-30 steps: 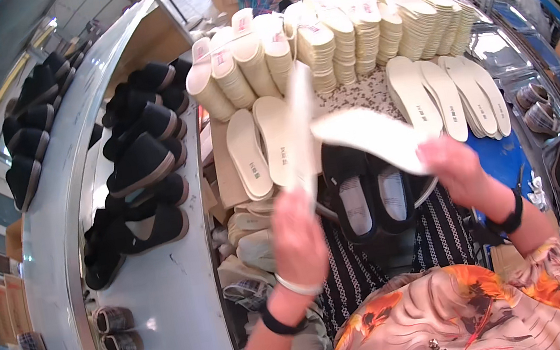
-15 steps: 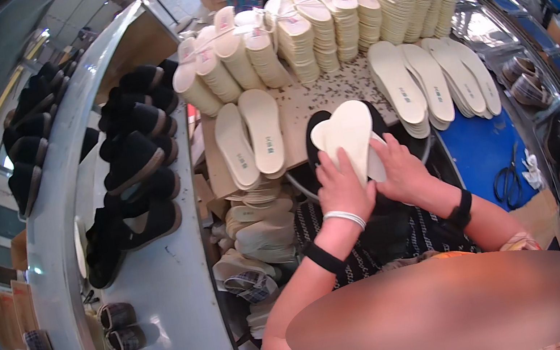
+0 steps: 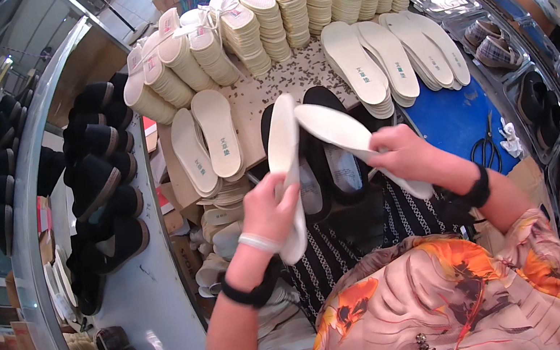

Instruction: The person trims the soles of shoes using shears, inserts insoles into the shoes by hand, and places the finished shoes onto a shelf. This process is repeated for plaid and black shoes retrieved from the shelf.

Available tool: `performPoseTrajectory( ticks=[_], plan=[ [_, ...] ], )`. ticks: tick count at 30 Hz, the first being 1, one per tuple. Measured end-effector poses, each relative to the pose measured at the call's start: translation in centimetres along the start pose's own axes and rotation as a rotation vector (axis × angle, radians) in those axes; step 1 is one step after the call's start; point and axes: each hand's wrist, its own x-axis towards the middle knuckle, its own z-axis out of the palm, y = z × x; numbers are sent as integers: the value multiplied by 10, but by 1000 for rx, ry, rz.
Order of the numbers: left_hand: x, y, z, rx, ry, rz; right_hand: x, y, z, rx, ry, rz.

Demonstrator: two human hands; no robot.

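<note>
Piles of insoles (image 3: 282, 6) sit past my fingers. Left hand (image 3: 267, 210) pinches one insole (image 3: 287, 174); right hand (image 3: 401, 152) pinches another insole (image 3: 355, 141), above black shoes (image 3: 325, 160). They seem light and bendy, so I hold the middles.

Two cream insoles (image 3: 287, 166) (image 3: 352, 143), held apart, upright and slanted
</note>
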Motion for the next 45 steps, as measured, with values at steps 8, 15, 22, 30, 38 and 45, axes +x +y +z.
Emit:
performPoseTrajectory(
  ticks=[8, 15, 22, 30, 38, 45],
  plan=[
    [-41, 29, -42, -1058, -548, -737, -49, -15, -38, 1682, -452, 922],
    [52, -5, 27, 708, -647, -41, 39, 11, 34, -287, -327, -687],
    [56, 4, 63, 762, -596, -174, 58, -27, 49, -689, -626, -163],
    [68, -5, 62, 727, -412, -186, 82, -17, 76, -798, -417, 133],
    [79, -24, 61, 568, -222, -270, 95, -11, 70, -640, -260, 203],
    [83, -37, 52, 607, -828, -214, 93, -7, 74, -600, -413, 82]
  ],
)
